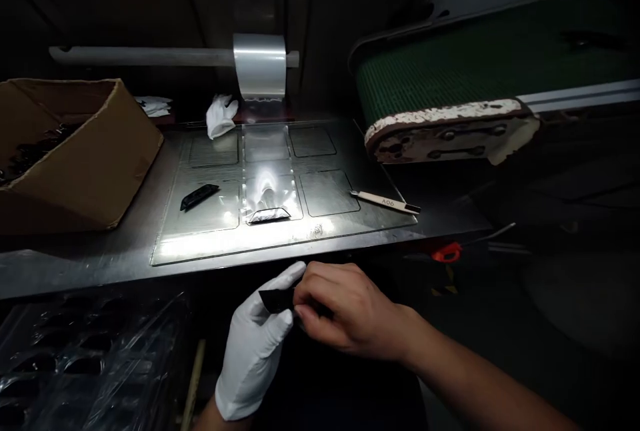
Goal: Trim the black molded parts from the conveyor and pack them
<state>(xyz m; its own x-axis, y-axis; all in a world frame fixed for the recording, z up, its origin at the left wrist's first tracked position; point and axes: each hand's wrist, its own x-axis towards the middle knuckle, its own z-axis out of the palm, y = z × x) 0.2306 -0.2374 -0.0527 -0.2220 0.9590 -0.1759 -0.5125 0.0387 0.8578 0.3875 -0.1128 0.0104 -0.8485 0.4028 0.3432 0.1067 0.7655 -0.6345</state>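
My left hand [253,351], in a white glove, holds a small black slanted part [275,300] between thumb and fingers, just in front of the table edge. My bare right hand [345,307] has its fingers closed at the right end of the same part, hiding that end. Behind them, on the table, lies a metal plate [273,240] with rounded rectangles marked on it. A similar black part [199,196] rests on its left side. Down its middle runs a strip of clear film [267,147], with a shiny slanted piece [270,215] at the near end. A craft knife [383,201] marked A06 lies at the right.
A film roll [261,67] hangs on a horizontal bar [150,56] behind the plate. On the left stands a cardboard box [127,164] of dark parts; below it are wrapped trays [60,364]. A crumpled white glove [221,116], green conveyor belt [450,71] and orange handle [447,253] also show.
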